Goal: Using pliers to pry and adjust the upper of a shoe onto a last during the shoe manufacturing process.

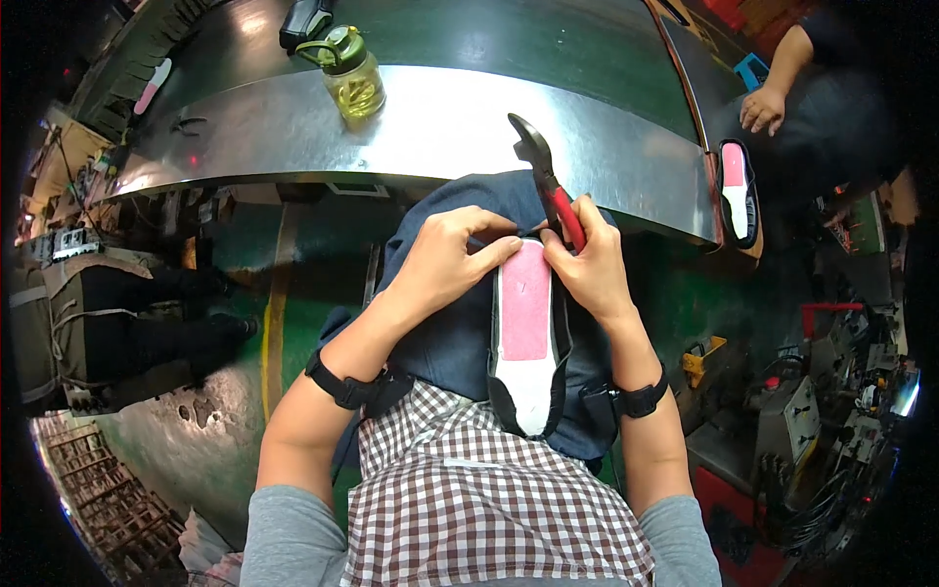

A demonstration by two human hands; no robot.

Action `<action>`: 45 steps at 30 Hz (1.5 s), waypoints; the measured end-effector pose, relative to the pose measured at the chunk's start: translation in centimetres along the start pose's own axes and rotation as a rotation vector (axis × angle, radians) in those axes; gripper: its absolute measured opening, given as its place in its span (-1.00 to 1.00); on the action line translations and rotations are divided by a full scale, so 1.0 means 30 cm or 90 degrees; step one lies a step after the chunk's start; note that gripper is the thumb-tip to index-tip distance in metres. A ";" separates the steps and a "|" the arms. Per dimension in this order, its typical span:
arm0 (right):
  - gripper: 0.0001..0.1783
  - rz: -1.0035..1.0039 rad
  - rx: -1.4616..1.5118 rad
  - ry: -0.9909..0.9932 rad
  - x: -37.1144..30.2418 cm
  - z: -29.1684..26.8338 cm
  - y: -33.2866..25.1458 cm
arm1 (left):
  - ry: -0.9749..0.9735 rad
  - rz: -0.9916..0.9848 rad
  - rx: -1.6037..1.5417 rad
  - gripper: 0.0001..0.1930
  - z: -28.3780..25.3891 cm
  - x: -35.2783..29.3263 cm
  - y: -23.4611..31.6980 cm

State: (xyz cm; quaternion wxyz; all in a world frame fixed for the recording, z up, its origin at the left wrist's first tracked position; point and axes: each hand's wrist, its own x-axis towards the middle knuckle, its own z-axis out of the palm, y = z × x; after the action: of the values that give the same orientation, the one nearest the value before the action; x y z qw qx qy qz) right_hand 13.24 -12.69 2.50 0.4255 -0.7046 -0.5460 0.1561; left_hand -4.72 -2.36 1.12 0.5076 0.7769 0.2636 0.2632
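Note:
On my lap lies a shoe upper on a last point(528, 377), sole side up, its underside pink and white inside a black rim. Fingers of my left hand point(460, 249) are bent round its far end, the thumb pressing the edge beside the pink insole. Lasting pincers point(544, 161) with a dark curved head and red handle are gripped in my right hand point(594, 259), head pointing up and away. The right thumb also presses the shoe's far edge. What the fingertips pinch under the rim is hidden.
A metal-edged workbench point(450, 108) stretches ahead, carrying a green drink bottle point(354, 83) and a black shoe point(305, 22). Another lasted shoe point(736, 191) sits at the bench's right end, near a co-worker's hand point(764, 110). Machinery point(792, 421) stands at right; another person point(117, 323) is at left.

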 end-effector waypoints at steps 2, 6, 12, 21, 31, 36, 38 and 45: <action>-0.79 -0.035 -0.010 0.000 -0.005 0.000 -0.013 | 0.002 0.050 0.044 -0.85 -0.005 0.006 0.005; -0.84 -0.067 0.002 0.009 -0.031 -0.013 -0.061 | 0.058 0.167 0.112 -0.93 0.001 -0.012 0.039; -0.85 -0.115 0.069 0.070 -0.068 -0.076 -0.158 | 0.158 0.279 0.131 -0.89 -0.008 -0.051 0.137; -0.50 0.302 0.496 -0.232 -0.242 -0.296 -0.224 | 0.187 0.320 0.205 -0.89 0.004 -0.058 0.147; -0.43 0.485 0.619 -0.400 -0.362 -0.412 -0.268 | 0.182 0.323 0.239 -0.90 0.057 -0.066 0.225; -0.42 0.516 0.575 -0.400 -0.364 -0.436 -0.287 | 0.175 0.333 0.271 -0.90 0.082 -0.074 0.268; -0.47 0.504 0.570 -0.385 -0.374 -0.445 -0.297 | 0.165 0.333 0.277 -0.89 0.095 -0.081 0.285; -0.64 0.495 0.507 -0.334 -0.423 -0.441 -0.277 | 0.105 0.307 0.196 -0.88 0.131 -0.081 0.247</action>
State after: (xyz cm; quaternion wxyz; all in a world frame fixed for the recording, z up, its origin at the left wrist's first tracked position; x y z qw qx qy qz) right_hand 12.49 -29.47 13.60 0.4192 -0.5772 -0.2357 0.6600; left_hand -2.76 -9.13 6.28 0.2837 0.8608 0.1483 0.3958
